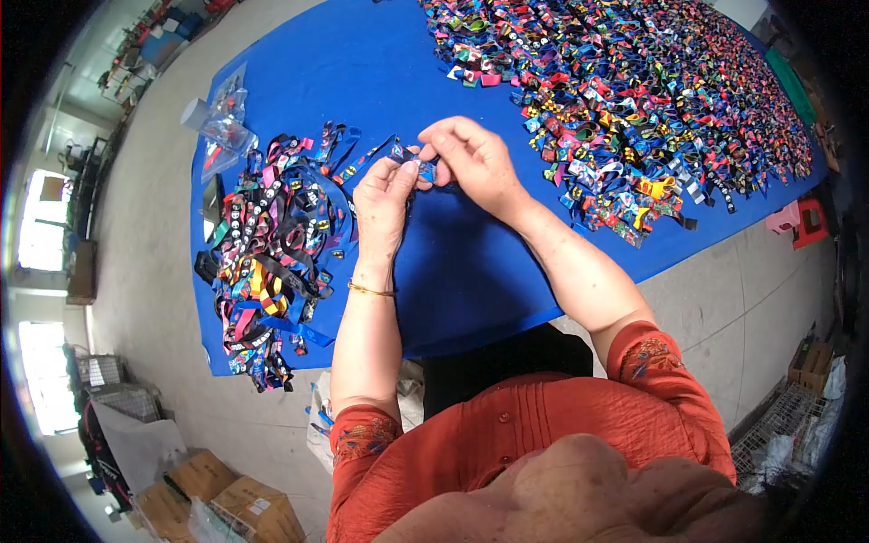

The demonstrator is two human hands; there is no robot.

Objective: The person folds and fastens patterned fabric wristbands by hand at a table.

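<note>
Over the blue table, my left hand [385, 195] pinches a blue patterned strap [407, 159] between thumb and fingers. My right hand [477, 163] is beside it, fingers curled, with its fingertips at the right end of the same strap. Part of the strap is hidden by my fingers. A loose, tangled pile of colourful printed straps [272, 244] lies left of my left hand. A far larger mass of short looped straps [615, 109] covers the right and far side of the table.
The blue cloth [308, 54] covers the table. Clear plastic packaging [226, 127] lies at its left edge. A red stool [810, 223] stands beyond the right edge. Cardboard boxes [258, 507] are on the floor at lower left, and a wire crate [778, 425] is at lower right.
</note>
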